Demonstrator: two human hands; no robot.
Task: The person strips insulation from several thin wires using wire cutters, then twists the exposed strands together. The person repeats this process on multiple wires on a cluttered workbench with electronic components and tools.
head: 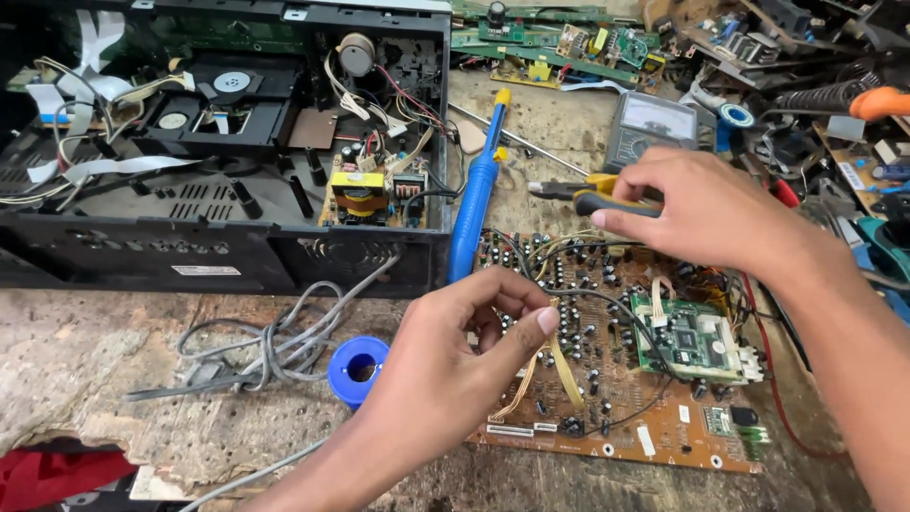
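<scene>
Left hand (445, 365) first: I am pinching a thin black wire (607, 301) between thumb and fingertips, right over the near-left part of the brown rectangular circuit board (607, 417) that is lying flat on the worn wooden workbench (76, 351). The wire is looping away to the right across the board and curving down toward its near edge. Just beside my fingers a flat tan ribbon cable (567, 372) is hanging down over the board's small components.

With my right hand (706, 213) I am gripping the yellow-and-black handles of a pair of pliers (592, 196), fingers closed around them; the tool's metal nose is pointing left, hovering above the far edge of the board. I cannot tell whether the nose is touching anything.

On the right part of the brown board a smaller green circuit board (692, 337) with a dark square chip is sitting, and the black wire is passing along its left side.

Left of the board a blue spool with a round hole (358, 367) is resting on the bench, touching a tangle of grey cable (275, 346). A blue-handled soldering iron with a yellow tip end (477, 190) is lying between the board and the open black metal player chassis (227, 142), whose insides are showing white ribbon cables and a small supply board with a yellow transformer. Beyond my right hand a grey multimeter (654, 128) is lying among loose green boards and scattered parts.
</scene>
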